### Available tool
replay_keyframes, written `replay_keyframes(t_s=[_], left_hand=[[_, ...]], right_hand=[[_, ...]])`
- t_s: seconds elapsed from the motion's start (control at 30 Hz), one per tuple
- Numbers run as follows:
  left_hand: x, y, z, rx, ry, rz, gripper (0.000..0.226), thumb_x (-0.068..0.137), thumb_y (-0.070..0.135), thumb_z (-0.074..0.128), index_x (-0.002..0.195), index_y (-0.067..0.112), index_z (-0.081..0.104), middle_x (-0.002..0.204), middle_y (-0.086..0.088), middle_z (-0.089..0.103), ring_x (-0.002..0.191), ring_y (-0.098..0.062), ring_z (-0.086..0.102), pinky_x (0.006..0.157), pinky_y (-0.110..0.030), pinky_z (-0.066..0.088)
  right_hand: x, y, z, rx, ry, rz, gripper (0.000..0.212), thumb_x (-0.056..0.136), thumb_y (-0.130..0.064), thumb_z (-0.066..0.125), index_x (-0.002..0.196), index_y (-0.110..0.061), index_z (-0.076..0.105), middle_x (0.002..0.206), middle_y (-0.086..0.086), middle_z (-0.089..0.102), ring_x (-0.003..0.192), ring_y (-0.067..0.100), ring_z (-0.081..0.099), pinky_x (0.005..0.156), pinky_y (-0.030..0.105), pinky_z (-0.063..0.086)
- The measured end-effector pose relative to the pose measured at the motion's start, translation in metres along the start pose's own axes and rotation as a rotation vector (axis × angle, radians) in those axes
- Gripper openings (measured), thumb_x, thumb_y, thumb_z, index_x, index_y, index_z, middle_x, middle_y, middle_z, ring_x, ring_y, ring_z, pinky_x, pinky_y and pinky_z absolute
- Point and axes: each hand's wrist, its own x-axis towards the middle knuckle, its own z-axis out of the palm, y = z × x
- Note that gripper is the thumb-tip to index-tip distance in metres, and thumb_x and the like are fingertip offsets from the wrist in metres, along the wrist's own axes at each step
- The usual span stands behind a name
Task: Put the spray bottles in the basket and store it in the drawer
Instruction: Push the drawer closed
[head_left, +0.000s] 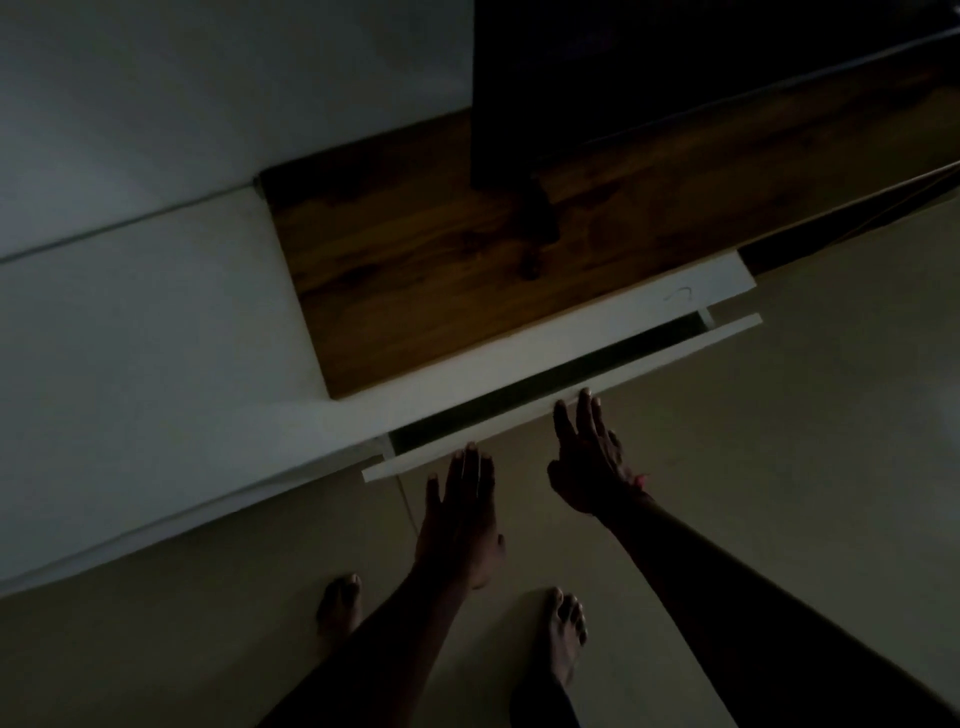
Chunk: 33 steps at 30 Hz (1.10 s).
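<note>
The scene is dim. A white drawer (561, 395) under a wooden cabinet top stands slightly ajar, with only a narrow dark gap showing between its front panel and the cabinet. My left hand (462, 514) is flat and empty, its fingertips at the lower edge of the drawer front. My right hand (592, 457) is also empty with fingers spread, fingertips touching the drawer front further right. No basket and no spray bottles are visible; the inside of the drawer is hidden.
The wooden cabinet top (441, 249) carries a large dark object (675, 67) at the back right. A white ledge (145, 343) runs along the left. My bare feet (563, 634) stand on a pale tiled floor (779, 467) below the drawer.
</note>
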Motion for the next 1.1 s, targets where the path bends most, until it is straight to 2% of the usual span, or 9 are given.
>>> replay_keyframes(t_s=[0.13, 0.33, 0.67, 0.97, 1.1], left_hand=[[0.001, -0.009, 0.002, 0.020, -0.023, -0.009, 0.090, 0.094, 0.034, 0.047, 0.148, 0.012, -0.023, 0.155, -0.013, -0.030, 0.145, -0.030, -0.023, 0.120, -0.050, -0.004], [0.009, -0.029, -0.004, -0.002, -0.014, -0.045, 0.094, 0.091, 0.029, 0.052, 0.149, 0.013, -0.019, 0.155, -0.010, -0.031, 0.143, -0.028, -0.028, 0.117, -0.053, -0.007], [0.014, -0.040, -0.008, -0.031, -0.036, -0.057, 0.098, 0.089, 0.031, 0.056, 0.149, 0.012, -0.020, 0.155, -0.008, -0.032, 0.143, -0.028, -0.028, 0.117, -0.055, -0.004], [0.014, -0.056, -0.021, -0.001, -0.085, -0.053, 0.096, 0.091, 0.030, 0.052, 0.148, 0.012, -0.022, 0.153, -0.008, -0.035, 0.142, -0.028, -0.030, 0.118, -0.057, -0.003], [0.007, -0.064, -0.032, -0.016, -0.117, 0.001, 0.089, 0.091, 0.030, 0.050, 0.151, 0.019, -0.015, 0.154, -0.006, -0.034, 0.144, -0.029, -0.025, 0.120, -0.052, 0.001]], right_hand=[[-0.001, -0.022, 0.012, 0.067, -0.088, 0.018, 0.086, 0.091, -0.025, 0.051, 0.152, -0.011, -0.008, 0.159, 0.015, -0.020, 0.148, 0.032, -0.014, 0.119, 0.049, 0.015], [0.009, -0.045, 0.018, 0.114, -0.192, -0.032, 0.081, 0.093, -0.018, 0.045, 0.151, -0.011, -0.012, 0.159, 0.008, -0.023, 0.148, 0.026, -0.017, 0.120, 0.050, 0.007], [0.015, -0.052, 0.012, 0.067, -0.199, -0.050, 0.080, 0.094, -0.016, 0.043, 0.151, -0.008, -0.012, 0.159, 0.010, -0.024, 0.148, 0.028, -0.016, 0.120, 0.050, 0.017], [0.017, -0.062, 0.002, 0.037, -0.235, -0.069, 0.080, 0.095, -0.015, 0.042, 0.150, -0.011, -0.015, 0.158, 0.007, -0.026, 0.147, 0.025, -0.019, 0.121, 0.049, 0.014], [0.010, -0.065, -0.002, 0.022, -0.274, -0.076, 0.077, 0.097, -0.020, 0.041, 0.151, -0.013, -0.015, 0.159, 0.005, -0.026, 0.147, 0.023, -0.019, 0.122, 0.046, 0.012]])
